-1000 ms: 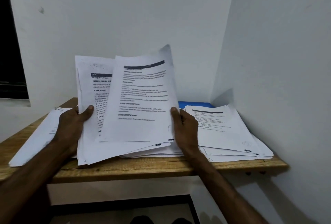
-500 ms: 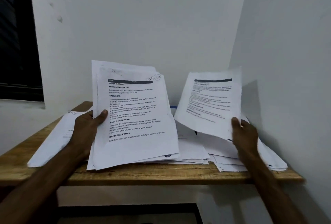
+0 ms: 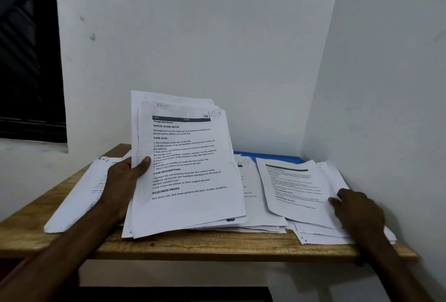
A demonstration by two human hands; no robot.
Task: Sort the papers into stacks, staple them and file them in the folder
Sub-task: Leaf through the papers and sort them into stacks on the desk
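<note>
Gripping the left edge of a bundle of printed papers (image 3: 190, 181), our left hand (image 3: 125, 181) props it tilted, thumb across the top page, lower edge on the wooden table (image 3: 193, 246). Our right hand (image 3: 357, 210) rests on a single sheet (image 3: 296, 188) atop the right stack (image 3: 321, 235); we cannot tell whether it pinches or merely presses. Another pile (image 3: 79, 195) sits left, and a blue folder (image 3: 270, 157) lies by the back wall.

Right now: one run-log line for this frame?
phase: sorting | left hand: grips paper bundle, tilted up | right hand: rests on sheet atop right stack | blue folder: untouched
</note>
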